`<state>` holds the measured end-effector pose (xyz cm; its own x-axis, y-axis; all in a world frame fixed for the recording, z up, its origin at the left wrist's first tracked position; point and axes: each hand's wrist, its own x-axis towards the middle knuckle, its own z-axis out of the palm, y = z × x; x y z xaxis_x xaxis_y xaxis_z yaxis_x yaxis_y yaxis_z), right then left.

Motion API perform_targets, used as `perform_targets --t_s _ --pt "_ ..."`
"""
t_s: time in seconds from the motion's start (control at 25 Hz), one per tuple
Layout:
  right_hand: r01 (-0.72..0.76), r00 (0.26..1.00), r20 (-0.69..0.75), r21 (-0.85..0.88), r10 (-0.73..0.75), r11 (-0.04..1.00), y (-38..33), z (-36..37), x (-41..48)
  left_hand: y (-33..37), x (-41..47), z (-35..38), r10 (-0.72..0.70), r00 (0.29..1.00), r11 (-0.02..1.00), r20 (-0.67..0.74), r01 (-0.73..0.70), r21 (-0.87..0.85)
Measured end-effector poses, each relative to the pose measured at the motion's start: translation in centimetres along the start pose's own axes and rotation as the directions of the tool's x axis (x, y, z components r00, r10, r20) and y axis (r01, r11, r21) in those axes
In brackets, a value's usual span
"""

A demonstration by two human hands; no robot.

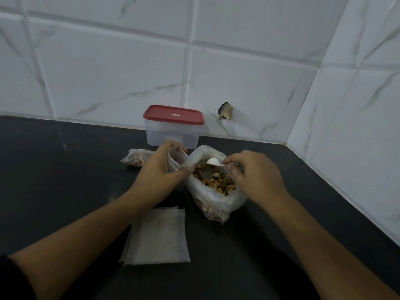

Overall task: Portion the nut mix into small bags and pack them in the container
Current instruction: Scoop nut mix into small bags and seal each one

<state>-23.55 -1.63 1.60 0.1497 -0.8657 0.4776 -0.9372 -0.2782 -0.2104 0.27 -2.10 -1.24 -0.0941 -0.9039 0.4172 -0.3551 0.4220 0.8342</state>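
A small bag (175, 160) is held in left hand (157, 169) grip, white spoon (213, 161) is pinched in right hand (257, 176) grip above nut mix (218, 180) in big bag (216, 202) on worktop (65, 180).

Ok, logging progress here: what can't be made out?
Head view:
container contents: frosted walls and red lid hide them.
filled bag, right end: behind the left hand.
small bag it holds: contents blurred.
spoon handle: mostly inside the right hand grip.
empty bags, count: stacked, unclear.

Your open clear bag (216, 202) of nut mix (216, 180) sits beside an upright small bag (174, 162), white spoon (213, 161) above, lidded container (172, 133) behind.
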Motion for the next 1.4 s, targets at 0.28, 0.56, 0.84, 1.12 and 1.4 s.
perform_targets --t_s 0.28,0.56,0.84,1.12,1.4 --pt "-0.03 0.99 0.143 0.209 0.0 0.977 -0.4 0.6 0.4 -0.3 0.1 0.0 -0.006 1.0 1.0 -0.006 0.006 -0.014" --pt "-0.014 0.986 0.166 0.226 -0.024 0.974 -0.5 1.2 0.3 -0.4 0.1 0.0 0.006 1.0 1.0 -0.023 -0.007 -0.022" --pt "-0.038 0.997 0.074 0.329 0.014 0.944 1.4 -1.4 0.6 -0.4 0.2 0.0 0.011 1.0 1.0 -0.015 -0.011 -0.024" --pt "0.151 0.986 0.06 0.083 -0.157 0.985 0.5 1.1 0.7 -0.5 0.1 0.0 0.02 1.0 1.0 -0.019 -0.02 -0.02" --pt "0.185 0.982 0.062 -0.111 -0.179 0.976 0.1 -0.1 1.0 -0.3 0.1 0.1 0.021 1.0 1.0 -0.014 -0.021 -0.019"
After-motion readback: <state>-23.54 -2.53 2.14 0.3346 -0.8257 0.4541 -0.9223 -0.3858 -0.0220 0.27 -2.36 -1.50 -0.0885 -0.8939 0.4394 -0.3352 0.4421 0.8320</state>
